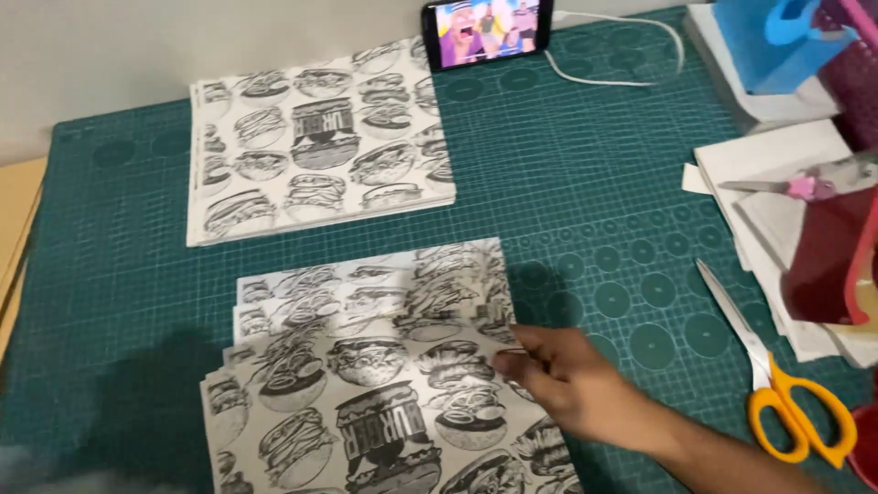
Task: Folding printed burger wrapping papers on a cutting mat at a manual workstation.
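Right hand (572,384) pinches printed paper sheets (366,366) on green cutting mat (585,183); left unseen.

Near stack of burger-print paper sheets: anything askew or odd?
Yes. The near stack of black-and-white burger-print paper sheets is fanned out, edges staggered and skewed, unlike the squared far stack of the same printed sheets. The right hand touches its right edge. No tears or spills visible.

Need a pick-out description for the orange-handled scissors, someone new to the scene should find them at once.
Start at the green cutting mat and go to its lower right corner. The orange-handled scissors lie there, shut, blades pointing up-left, right of the right hand. The other pair, pink-handled scissors, sits higher on white paper.
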